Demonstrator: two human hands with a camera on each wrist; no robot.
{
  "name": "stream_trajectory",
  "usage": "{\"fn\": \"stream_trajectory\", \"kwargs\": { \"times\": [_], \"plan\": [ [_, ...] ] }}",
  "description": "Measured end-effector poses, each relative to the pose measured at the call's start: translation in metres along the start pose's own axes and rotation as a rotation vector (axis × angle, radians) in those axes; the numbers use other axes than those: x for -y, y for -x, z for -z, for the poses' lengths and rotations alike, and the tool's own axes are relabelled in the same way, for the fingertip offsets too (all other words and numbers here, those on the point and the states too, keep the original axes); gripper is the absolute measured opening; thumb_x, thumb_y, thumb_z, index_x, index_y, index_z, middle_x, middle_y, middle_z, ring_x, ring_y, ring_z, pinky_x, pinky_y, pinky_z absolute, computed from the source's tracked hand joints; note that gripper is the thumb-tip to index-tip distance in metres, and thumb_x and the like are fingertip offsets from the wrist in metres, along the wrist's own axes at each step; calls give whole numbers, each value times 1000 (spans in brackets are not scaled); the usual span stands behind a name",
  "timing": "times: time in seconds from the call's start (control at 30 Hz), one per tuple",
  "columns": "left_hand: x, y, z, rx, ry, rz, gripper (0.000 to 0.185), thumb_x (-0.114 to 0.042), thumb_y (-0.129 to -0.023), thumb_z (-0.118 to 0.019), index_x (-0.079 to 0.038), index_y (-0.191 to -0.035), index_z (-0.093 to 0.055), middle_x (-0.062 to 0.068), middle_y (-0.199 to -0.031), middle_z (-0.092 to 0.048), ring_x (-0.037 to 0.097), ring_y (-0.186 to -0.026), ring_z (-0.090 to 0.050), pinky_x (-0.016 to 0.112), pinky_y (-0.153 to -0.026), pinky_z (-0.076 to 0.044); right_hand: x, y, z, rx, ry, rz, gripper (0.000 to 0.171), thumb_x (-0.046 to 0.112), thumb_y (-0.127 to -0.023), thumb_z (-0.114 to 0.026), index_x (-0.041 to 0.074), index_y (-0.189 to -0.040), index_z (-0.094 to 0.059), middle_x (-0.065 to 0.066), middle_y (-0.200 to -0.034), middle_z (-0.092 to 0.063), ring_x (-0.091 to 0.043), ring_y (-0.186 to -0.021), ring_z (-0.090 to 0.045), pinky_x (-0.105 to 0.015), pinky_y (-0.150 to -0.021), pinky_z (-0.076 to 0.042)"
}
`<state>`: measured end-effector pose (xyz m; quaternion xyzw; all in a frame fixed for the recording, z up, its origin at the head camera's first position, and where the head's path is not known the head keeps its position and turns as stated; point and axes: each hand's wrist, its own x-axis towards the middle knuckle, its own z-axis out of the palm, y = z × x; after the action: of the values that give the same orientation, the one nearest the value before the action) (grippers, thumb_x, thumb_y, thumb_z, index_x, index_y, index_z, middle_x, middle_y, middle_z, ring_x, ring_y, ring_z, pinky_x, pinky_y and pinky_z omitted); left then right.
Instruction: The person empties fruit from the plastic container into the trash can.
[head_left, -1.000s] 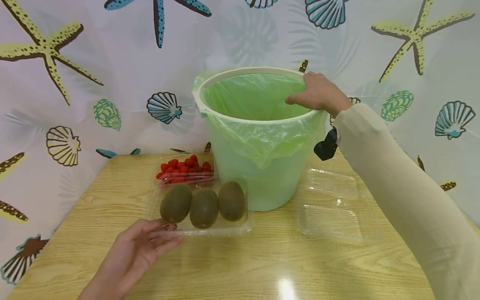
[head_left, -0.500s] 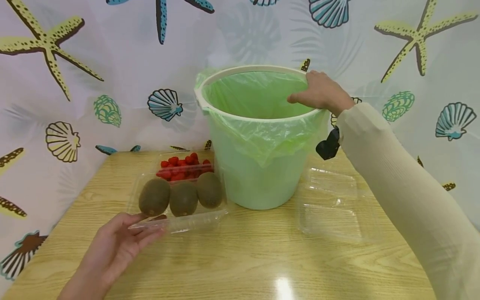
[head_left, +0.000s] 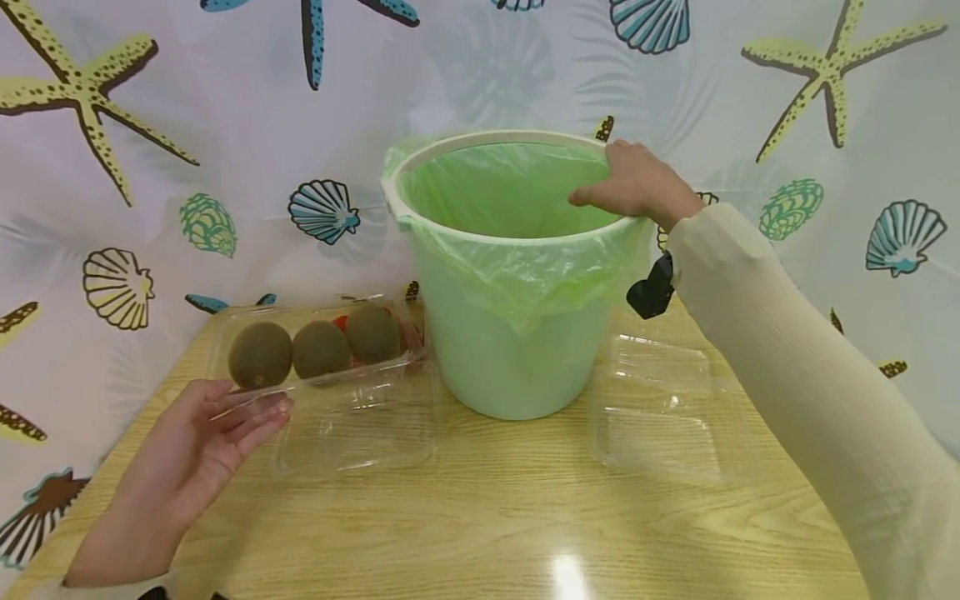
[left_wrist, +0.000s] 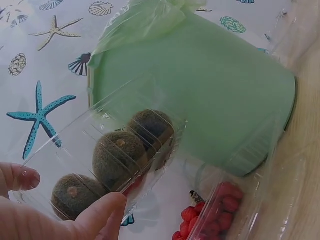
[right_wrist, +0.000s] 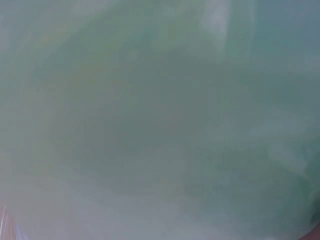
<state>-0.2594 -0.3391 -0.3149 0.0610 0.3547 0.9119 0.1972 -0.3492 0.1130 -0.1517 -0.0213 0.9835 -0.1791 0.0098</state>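
Holding a clear plastic clamshell tray [head_left: 300, 367] with three brown fuzzy kiwis [head_left: 320, 350], the left hand [head_left: 191, 446] pinches its near corner between thumb and fingers, lifting it tilted off the pale wooden table [head_left: 525, 517], probably so the fruit stays cradled. Behind it sits a clear punnet of red raspberries [left_wrist: 215, 212], mostly hidden in the head view. Just beside stands the pale green plastic bin with a green bag liner [head_left: 517, 275]; the right hand [head_left: 637, 187] curls over its far rim, seemingly steadying it. An empty clear clamshell [head_left: 660, 408] lies open to the right.
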Motion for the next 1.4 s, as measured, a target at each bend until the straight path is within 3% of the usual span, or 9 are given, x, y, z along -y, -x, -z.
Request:
{"fn": "stream_trajectory", "kwargs": {
  "times": [0.17,0.4,0.57,0.7,0.83,1.07,1.17,1.3,1.4],
  "plan": [
    [-16,-7,-1,-51,-19,-4,22,-21,-103,-31,-3,-117,-36,22,-106,-57,34,-101,-64,40,-89,-54,0,0,1,-3,11,-3,87,44,-91,-52,-4,-151,-10,-24,-156,-15,-41,-141,-23,-55,-112,-27],
    [-34,-16,-2,-110,12,21,51,-30,-102,-38,-15,-142,-10,19,-108,-57,35,-101,-66,41,-92,-52,0,-1,0,-1,0,0,86,43,-90,-53,-3,-151,-12,-22,-157,-13,-41,-141,-22,-55,-112,-27],
    [-48,-22,-9,-144,8,-10,63,-32,-101,-41,-23,-146,2,17,-112,-49,36,-98,-66,41,-95,-50,0,-1,-1,1,8,0,86,44,-90,-52,-3,-151,-12,-22,-157,-13,-41,-142,-21,-55,-112,-26],
    [-60,-28,-17,-165,-37,-51,56,-32,-101,-43,-23,-143,-7,17,-113,-48,35,-96,-66,40,-95,-50,0,-1,-1,2,13,-1,86,44,-91,-52,-3,-151,-11,-23,-157,-12,-41,-142,-20,-55,-113,-25],
    [-71,-32,-25,-180,-101,-79,60,-33,-100,-44,-26,-145,-5,10,-130,-38,31,-96,-66,37,-98,-48,0,-1,0,0,13,6,86,43,-91,-52,-4,-151,-11,-24,-157,-13,-42,-141,-21,-55,-112,-26],
    [-84,-38,-35,-154,-32,-123,45,-28,-100,-45,-22,-140,-26,7,-131,-40,30,-104,-64,36,-100,-46,0,-1,1,-4,18,3,86,44,-90,-52,-4,-150,-14,-23,-156,-14,-42,-141,-21,-55,-112,-26],
    [-87,-42,-42,-144,-32,-127,60,-30,-100,-44,-26,-148,-10,0,-148,-25,25,-129,-49,33,-102,-44,0,-1,2,-4,16,4,86,44,-90,-52,-4,-150,-14,-24,-156,-15,-42,-141,-22,-55,-112,-26],
    [-90,-49,-54,-135,-53,-119,78,-39,-99,-41,-36,-145,23,-10,-157,16,14,-148,-7,28,-106,-40,0,-1,1,3,13,3,87,44,-91,-51,-3,-151,-10,-23,-158,-10,-41,-143,-18,-55,-114,-24],
    [-93,-54,-62,-142,-72,-124,81,-43,-99,-40,-36,-142,28,-15,-156,17,12,-148,1,27,-108,-38,0,-1,0,5,12,5,87,44,-91,-51,-3,-151,-9,-23,-158,-10,-41,-143,-18,-55,-113,-24]
  ]
}}
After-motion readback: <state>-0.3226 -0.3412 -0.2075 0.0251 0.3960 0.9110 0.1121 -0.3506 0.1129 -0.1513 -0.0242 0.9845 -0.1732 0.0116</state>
